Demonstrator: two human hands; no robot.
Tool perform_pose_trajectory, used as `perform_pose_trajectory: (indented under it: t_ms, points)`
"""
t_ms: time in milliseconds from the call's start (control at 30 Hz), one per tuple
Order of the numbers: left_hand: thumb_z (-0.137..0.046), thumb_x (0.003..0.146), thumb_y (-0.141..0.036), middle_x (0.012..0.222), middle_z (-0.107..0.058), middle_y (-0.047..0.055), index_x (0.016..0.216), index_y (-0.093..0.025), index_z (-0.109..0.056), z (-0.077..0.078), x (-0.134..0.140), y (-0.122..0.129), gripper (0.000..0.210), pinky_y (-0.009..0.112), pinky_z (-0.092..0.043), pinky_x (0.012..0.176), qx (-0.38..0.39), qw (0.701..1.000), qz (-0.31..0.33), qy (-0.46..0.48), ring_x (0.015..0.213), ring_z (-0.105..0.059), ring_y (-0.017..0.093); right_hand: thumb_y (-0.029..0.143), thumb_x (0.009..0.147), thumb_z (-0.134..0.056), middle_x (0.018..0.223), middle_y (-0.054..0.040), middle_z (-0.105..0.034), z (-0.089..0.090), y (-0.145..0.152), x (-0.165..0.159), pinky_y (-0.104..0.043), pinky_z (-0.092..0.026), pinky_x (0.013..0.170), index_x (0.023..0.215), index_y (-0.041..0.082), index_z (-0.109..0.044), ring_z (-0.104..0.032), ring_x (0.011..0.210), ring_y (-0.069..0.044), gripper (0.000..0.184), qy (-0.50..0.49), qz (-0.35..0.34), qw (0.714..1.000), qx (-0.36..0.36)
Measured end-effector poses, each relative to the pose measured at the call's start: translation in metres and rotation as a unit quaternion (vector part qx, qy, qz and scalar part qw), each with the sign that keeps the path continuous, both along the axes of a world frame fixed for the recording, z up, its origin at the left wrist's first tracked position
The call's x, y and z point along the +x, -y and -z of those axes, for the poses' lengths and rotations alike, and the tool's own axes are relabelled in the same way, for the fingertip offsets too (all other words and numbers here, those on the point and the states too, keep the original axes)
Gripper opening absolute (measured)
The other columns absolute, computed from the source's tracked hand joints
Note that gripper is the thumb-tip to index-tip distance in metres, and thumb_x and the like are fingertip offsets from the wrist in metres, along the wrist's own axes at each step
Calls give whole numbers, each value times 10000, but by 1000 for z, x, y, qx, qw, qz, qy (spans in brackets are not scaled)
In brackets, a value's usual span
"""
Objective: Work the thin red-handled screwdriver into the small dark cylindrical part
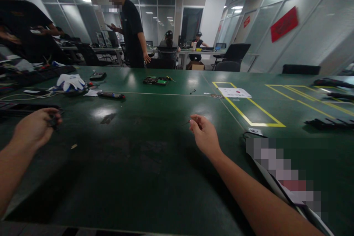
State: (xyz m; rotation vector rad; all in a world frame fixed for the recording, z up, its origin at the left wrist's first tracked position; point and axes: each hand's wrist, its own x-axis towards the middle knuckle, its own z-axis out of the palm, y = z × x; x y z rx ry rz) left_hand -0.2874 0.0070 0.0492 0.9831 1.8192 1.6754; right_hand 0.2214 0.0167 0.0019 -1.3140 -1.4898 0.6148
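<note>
Over the left side of the green tabletop (110,177), my left hand (33,127) is closed with its fingers curled round a small dark part (53,121). Blur hides what kind of part it is. My right hand (204,134) hovers above the middle of the table, thumb and fingertips pinched on a thin, dark, wire-like piece (186,123) that points left. Most of that piece is hidden by the fingers. The two hands are far apart. A small pale scrap (73,146) lies on the table right of my left hand.
White gloves (71,82), a screwdriver-like tool (111,95) and circuit boards (156,80) lie toward the back. Yellow tape (265,124) marks the right side near a paper sheet (235,92). A dark-edged, pixelated object (276,177) lies by my right forearm. A person (132,25) stands across the table.
</note>
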Motion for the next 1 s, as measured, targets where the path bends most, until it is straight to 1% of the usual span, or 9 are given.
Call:
perform_pose_trajectory:
  t_ms: [67,167,333,433,500,600,767,867,1000]
  points:
    - [-494,607,-55,763,-540,-13,857,-151,-556,2,28,-7,275,208,-399,672,-19,999,40,19,723,-511,121,457,925,-571,760,-37,-707,-2,1,0,-345,-494,679,1172,173,-695,-662,682,-200,396,17,2,1000,-4]
    - [-505,673,-94,794,-574,-1,877,-136,-598,5,76,-16,228,232,-394,720,-14,992,122,-19,763,-533,133,499,916,-593,710,-21,-693,-6,5,0,-331,-468,642,1140,182,-739,-642,648,-195,415,36,8,999,0]
    - [-520,719,-206,794,-597,39,911,-133,-628,9,158,-25,232,308,-399,711,-3,958,281,-58,770,-555,199,539,887,-640,744,-24,-720,-12,11,-2,-323,-448,630,1032,198,-780,-629,641,-191,396,40,17,999,23]
    - [-550,777,-265,904,-612,49,997,-147,-633,11,206,-25,264,329,-421,778,8,933,356,-61,840,-572,205,542,891,-644,739,-20,-717,-14,13,-3,-316,-434,620,995,200,-768,-626,637,-188,378,30,19,999,32]
    - [-603,741,-215,956,-604,44,1067,-160,-603,14,234,-23,331,328,-430,822,19,922,383,-60,893,-576,199,545,902,-633,715,-15,-703,-15,13,-3,-313,-424,610,950,199,-754,-614,621,-183,369,26,21,999,35]
    - [-600,671,-83,1016,-586,42,1153,-181,-530,25,268,-20,496,333,-451,862,29,910,412,-37,918,-585,184,547,922,-611,699,-13,-689,-17,14,-2,-311,-417,608,880,199,-722,-599,613,-176,367,18,20,999,42]
    - [-631,744,-64,1145,-587,80,1228,-189,-478,49,295,-16,523,364,-469,944,52,892,449,16,991,-611,178,552,941,-596,707,-7,-669,-18,17,-1,-312,-424,617,869,207,-674,-592,631,-171,361,-25,22,998,58]
    - [-685,771,-95,1178,-625,102,1233,-181,-516,60,297,-12,499,404,-468,1004,38,870,489,36,1066,-628,209,533,944,-603,693,3,-638,-19,17,-1,-306,-433,617,826,216,-640,-582,634,-161,341,-81,18,995,64]
    - [-711,788,-106,1241,-651,105,1243,-183,-609,68,294,-8,473,445,-433,1081,9,847,532,8,1168,-623,243,505,957,-595,671,19,-609,-19,13,-2,-289,-437,592,844,220,-645,-551,597,-140,310,-190,14,980,60]
